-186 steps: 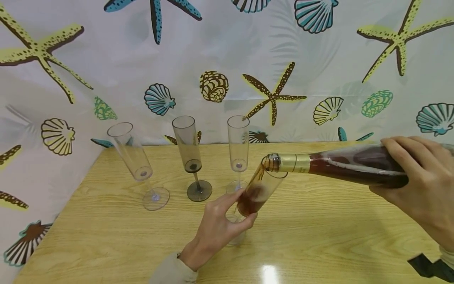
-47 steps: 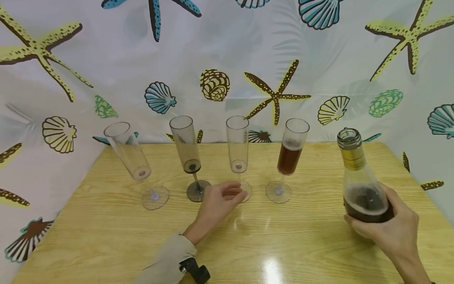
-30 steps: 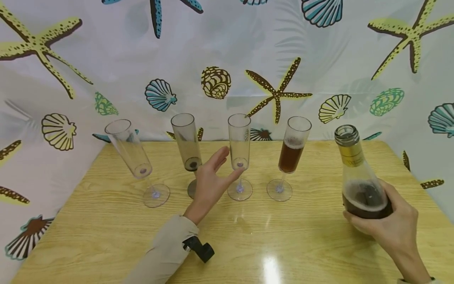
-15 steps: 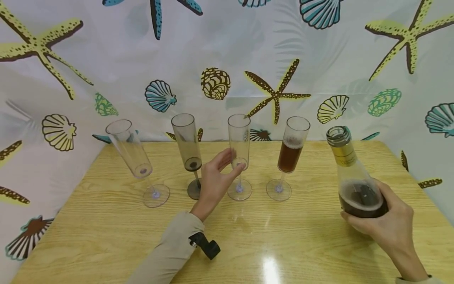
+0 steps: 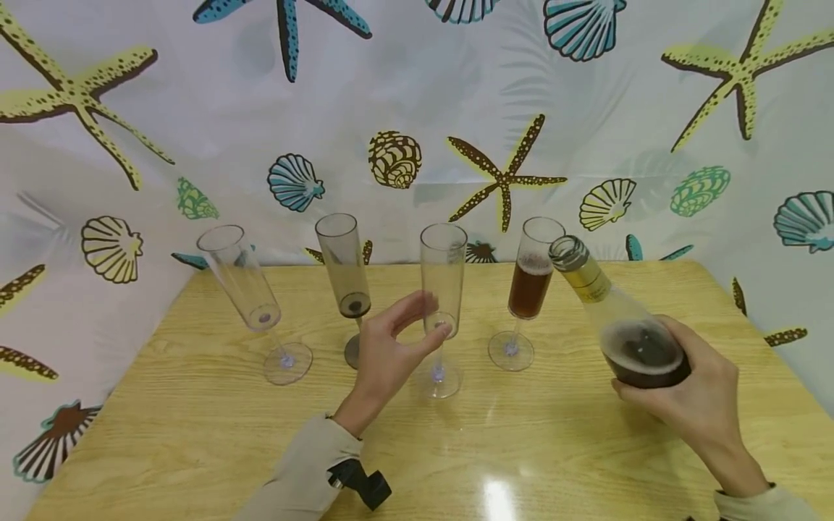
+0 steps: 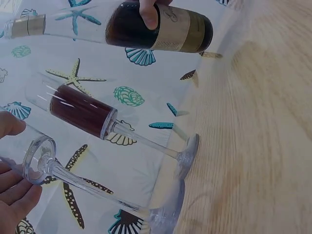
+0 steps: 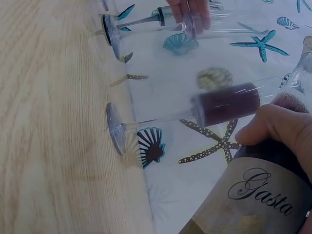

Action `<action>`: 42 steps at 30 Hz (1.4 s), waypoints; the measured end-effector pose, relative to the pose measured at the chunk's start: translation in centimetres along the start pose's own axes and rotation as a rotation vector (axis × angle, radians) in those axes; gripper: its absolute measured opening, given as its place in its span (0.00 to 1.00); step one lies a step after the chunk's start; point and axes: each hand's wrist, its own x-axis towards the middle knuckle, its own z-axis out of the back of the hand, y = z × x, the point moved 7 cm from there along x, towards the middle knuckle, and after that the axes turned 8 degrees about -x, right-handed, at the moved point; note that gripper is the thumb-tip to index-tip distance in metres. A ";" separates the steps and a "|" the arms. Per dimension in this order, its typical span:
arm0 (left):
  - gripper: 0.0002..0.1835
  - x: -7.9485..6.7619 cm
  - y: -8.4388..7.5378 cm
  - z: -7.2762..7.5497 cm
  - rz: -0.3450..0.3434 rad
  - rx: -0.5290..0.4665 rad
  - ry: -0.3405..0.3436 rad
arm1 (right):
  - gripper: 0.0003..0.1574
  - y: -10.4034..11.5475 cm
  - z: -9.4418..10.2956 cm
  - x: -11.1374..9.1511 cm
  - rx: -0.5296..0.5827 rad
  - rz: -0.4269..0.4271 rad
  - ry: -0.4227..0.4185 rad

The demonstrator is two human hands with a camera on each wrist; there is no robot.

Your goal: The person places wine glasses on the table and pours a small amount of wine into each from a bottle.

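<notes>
My left hand (image 5: 389, 346) holds a clear champagne flute (image 5: 444, 271) low on its bowl, thumb in front and fingers behind. The flute is upright and has no drink in it; its foot is at the tabletop in the left wrist view. My right hand (image 5: 700, 398) grips a wine bottle (image 5: 641, 351) round its body, dark liquid inside. The bottle leans left, its mouth overlapping the rim of a flute of red-brown drink (image 5: 529, 289) in the head view. Its label (image 7: 261, 195) reads "Gasta" in the right wrist view.
A smoky grey flute (image 5: 345, 264) stands behind my left hand. Farther left is another clear flute (image 5: 244, 282), without drink. All stand on a wooden table (image 5: 195, 449) backed by a shell-and-starfish cloth (image 5: 365, 94). A black strap (image 5: 358, 483) circles my left cuff.
The filled flute has left my left hand and stands at the right. The left hand has taken the neighbouring clear flute and drawn it nearer. The bottle, upright lately, now tilts left.
</notes>
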 end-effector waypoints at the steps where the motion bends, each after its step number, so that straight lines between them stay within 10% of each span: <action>1: 0.24 -0.3 0.1 0.1 -0.009 0.002 0.012 | 0.54 0.1 0.0 0.1 -0.013 0.022 -0.010; 13: 0.24 -2.6 -2.3 0.8 -0.141 0.145 0.100 | 0.51 1.9 1.2 2.3 -0.115 0.261 -0.063; 42: 0.23 -3.7 -2.9 0.5 -0.166 0.213 0.139 | 0.59 4.4 3.4 4.4 -0.244 0.480 -0.143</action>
